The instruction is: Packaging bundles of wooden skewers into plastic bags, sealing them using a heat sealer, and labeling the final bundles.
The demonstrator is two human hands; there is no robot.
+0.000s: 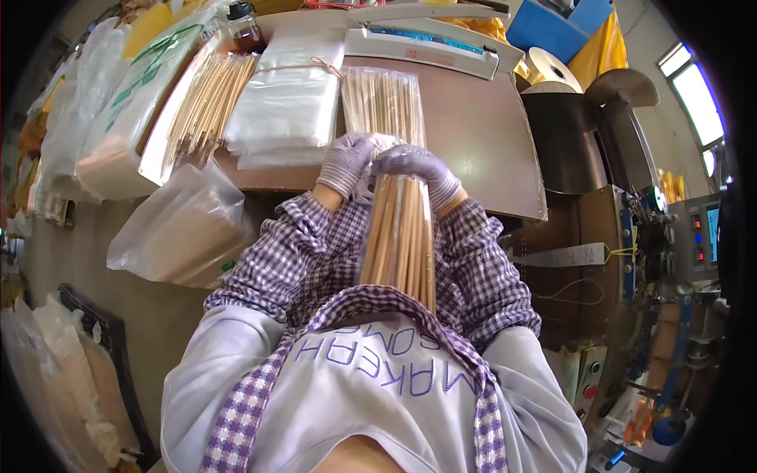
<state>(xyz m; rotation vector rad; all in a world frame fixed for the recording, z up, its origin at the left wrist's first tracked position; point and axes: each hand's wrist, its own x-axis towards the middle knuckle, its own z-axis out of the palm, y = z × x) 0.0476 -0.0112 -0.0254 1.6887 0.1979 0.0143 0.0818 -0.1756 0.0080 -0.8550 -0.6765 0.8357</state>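
Observation:
A clear plastic bag of wooden sticks (398, 236) stretches from the table edge back against my chest. My right hand (418, 167), in a pale striped glove, is closed over the bag's far end. Beside it my left hand (347, 164), gloved the same way, pinches the crumpled plastic at that end with bent fingers. Just beyond both hands, a second clear bag of sticks (382, 98) lies on the table. To its left is a stack of flat clear bags (288, 98) with a tie around it.
Loose sticks (206, 98) lie in a tray at the left. A filled plastic bag (185, 229) hangs by the table's near left edge. A long bag sealer (422, 51) spans the back of the brown table (481, 134). Machinery with a control panel (698, 232) stands at the right.

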